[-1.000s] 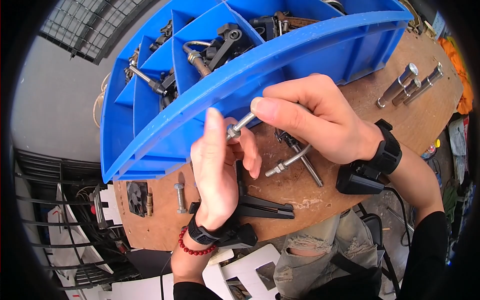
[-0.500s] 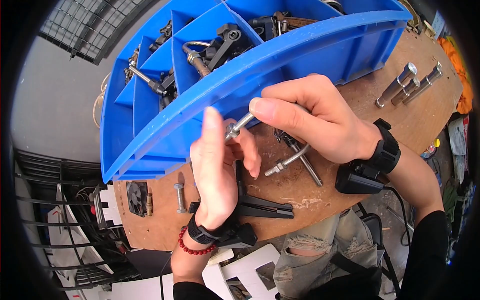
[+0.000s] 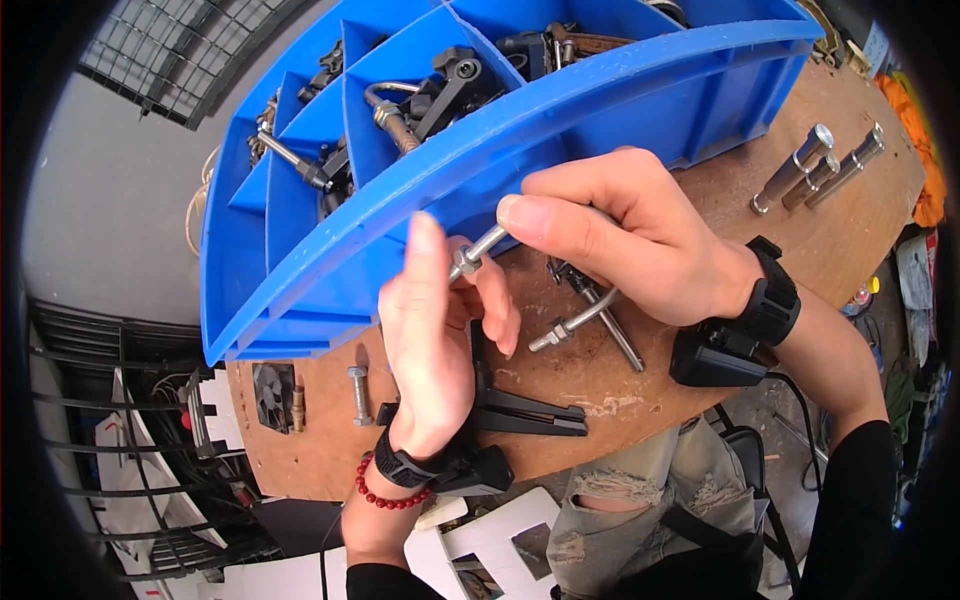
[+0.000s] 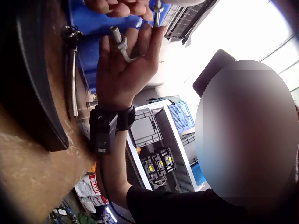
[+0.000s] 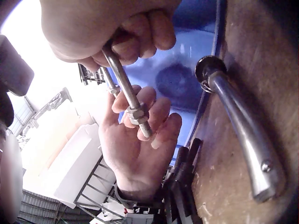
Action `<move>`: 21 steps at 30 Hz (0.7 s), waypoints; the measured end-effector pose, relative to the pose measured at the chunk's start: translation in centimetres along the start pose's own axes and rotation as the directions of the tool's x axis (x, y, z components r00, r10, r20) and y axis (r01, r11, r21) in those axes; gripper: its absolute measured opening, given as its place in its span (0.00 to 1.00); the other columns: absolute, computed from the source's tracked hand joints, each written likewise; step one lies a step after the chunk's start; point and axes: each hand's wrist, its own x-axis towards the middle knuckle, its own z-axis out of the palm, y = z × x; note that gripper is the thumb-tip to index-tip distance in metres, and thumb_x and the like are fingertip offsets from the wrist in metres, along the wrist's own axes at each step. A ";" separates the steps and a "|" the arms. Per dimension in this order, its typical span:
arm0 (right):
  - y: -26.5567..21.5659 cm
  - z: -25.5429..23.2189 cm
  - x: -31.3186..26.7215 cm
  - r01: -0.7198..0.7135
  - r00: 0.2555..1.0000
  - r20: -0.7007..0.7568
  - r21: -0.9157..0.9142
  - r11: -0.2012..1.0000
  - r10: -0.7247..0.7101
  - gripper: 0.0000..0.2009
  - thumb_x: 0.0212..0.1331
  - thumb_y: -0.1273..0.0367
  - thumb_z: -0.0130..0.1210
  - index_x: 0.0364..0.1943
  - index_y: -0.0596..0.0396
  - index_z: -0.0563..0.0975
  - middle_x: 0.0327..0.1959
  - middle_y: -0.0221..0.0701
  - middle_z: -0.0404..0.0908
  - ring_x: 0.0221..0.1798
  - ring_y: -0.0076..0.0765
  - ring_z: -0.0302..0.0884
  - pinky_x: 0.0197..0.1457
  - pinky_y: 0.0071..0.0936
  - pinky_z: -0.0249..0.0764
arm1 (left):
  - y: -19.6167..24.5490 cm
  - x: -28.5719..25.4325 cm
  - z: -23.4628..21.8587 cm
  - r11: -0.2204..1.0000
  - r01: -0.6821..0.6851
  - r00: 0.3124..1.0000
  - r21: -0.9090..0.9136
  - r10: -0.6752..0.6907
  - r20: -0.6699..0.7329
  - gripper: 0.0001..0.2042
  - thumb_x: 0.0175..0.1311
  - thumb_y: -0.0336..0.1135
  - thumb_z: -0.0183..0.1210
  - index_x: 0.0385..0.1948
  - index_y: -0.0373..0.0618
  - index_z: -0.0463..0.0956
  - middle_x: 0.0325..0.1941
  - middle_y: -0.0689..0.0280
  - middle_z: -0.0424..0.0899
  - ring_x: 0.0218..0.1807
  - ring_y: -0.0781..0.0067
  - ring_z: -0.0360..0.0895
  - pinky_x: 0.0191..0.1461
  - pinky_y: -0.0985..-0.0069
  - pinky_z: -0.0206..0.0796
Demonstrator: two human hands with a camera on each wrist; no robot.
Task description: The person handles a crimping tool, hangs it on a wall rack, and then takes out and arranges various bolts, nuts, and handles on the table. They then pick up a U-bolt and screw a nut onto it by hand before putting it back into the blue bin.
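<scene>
A steel U-bolt with nuts on its legs is held above the table, its bend tucked inside my right hand. The right thumb presses along one leg while the other leg sticks out below the palm. My left hand has its thumb and fingers at the nut on the upper leg, pinching it; the leg's tip is hidden behind the thumb. In the right wrist view the free leg carries nuts near its threaded end, in front of the left fingers.
A blue compartment bin full of metal parts stands behind the hands. On the wooden table lie a bolt, a small black fan, a black forked piece and a metal rod. Several steel pins stand at right.
Both hands stay almost in place. The left thumb and the U-bolt's upper leg shift very slightly, and the left fingers move a little about the nut.
</scene>
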 end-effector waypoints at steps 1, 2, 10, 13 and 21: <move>-0.3 0.0 0.0 -0.014 1.000 0.002 -0.014 1.000 0.014 0.18 0.75 0.62 0.49 0.32 0.61 0.81 0.17 0.17 0.65 0.24 0.11 0.56 0.25 0.20 0.53 | 0.1 -0.1 0.1 1.000 -0.016 1.000 0.013 0.015 0.013 0.23 0.79 0.51 0.42 0.29 0.41 0.71 0.22 0.65 0.73 0.19 0.76 0.70 0.25 0.80 0.63; -0.6 -0.1 -0.1 -0.027 1.000 0.004 -0.029 0.999 0.027 0.18 0.75 0.62 0.49 0.32 0.61 0.81 0.17 0.17 0.65 0.24 0.11 0.56 0.25 0.20 0.53 | 0.2 -0.1 0.2 0.999 -0.031 0.999 0.025 0.031 0.025 0.21 0.79 0.49 0.43 0.30 0.41 0.70 0.23 0.65 0.73 0.20 0.77 0.70 0.25 0.81 0.63; 0.1 0.0 -0.1 0.000 1.000 -0.009 -0.003 1.000 0.000 0.18 0.75 0.62 0.49 0.30 0.61 0.80 0.17 0.16 0.64 0.24 0.11 0.55 0.25 0.20 0.53 | 0.8 -0.3 2.1 0.995 -0.082 0.992 0.065 0.087 -0.086 0.18 0.75 0.45 0.47 0.39 0.35 0.72 0.26 0.64 0.74 0.21 0.78 0.70 0.27 0.80 0.63; 0.6 0.3 0.0 0.021 1.000 -0.012 0.025 0.999 -0.021 0.19 0.75 0.62 0.49 0.29 0.61 0.79 0.17 0.17 0.64 0.24 0.12 0.55 0.25 0.20 0.53 | 0.6 -0.1 1.4 1.000 0.015 0.992 0.004 -0.014 -0.126 0.30 0.78 0.57 0.35 0.33 0.36 0.72 0.23 0.64 0.73 0.19 0.74 0.69 0.24 0.79 0.62; -0.6 0.0 0.0 0.007 1.000 -0.001 -0.006 1.000 -0.007 0.18 0.75 0.62 0.50 0.28 0.61 0.78 0.18 0.18 0.65 0.26 0.13 0.56 0.26 0.21 0.54 | 0.6 -0.2 1.8 0.989 -0.111 0.989 0.096 0.119 -0.083 0.08 0.68 0.29 0.60 0.42 0.39 0.69 0.26 0.69 0.74 0.22 0.82 0.70 0.27 0.82 0.62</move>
